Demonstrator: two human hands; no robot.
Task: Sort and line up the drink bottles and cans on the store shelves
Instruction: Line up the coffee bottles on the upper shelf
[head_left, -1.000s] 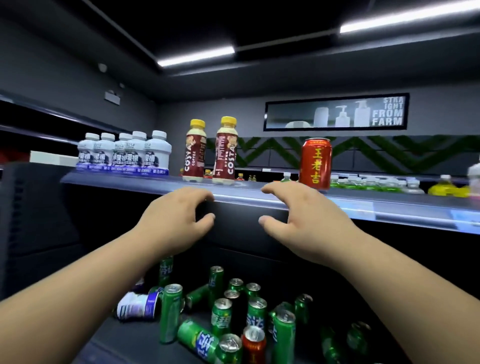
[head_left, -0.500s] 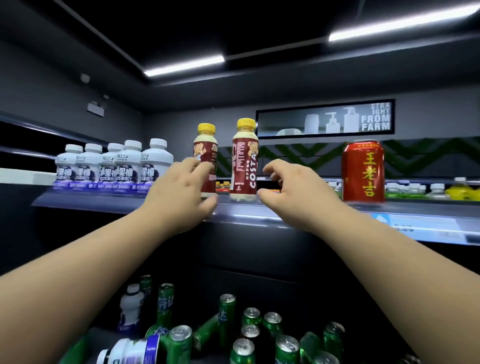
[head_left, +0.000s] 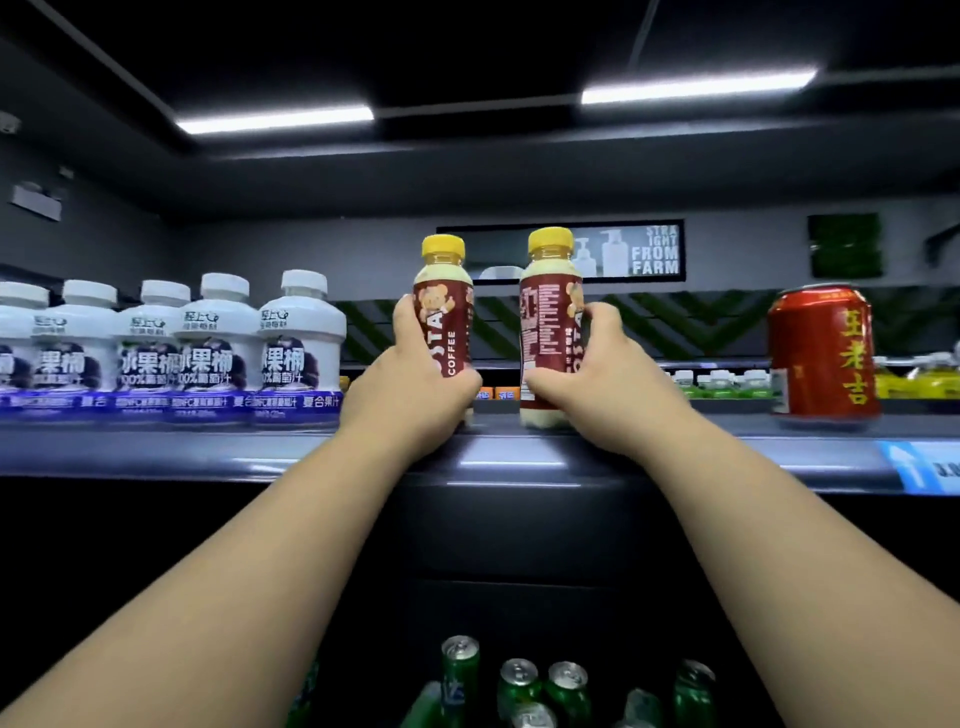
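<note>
Head view: left grip (head_left: 410, 389) and right grip (head_left: 592, 379) clasp coffee bottles (head_left: 444, 291), red can (head_left: 823, 353) nearby.

hands (head_left: 415, 387) risen, each now gripping a coffee bottle (head_left: 445, 306)

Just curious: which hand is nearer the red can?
Right. The right hand grips a Costa bottle left of the red Wanglaoji can; the left hand is farther left.
</note>
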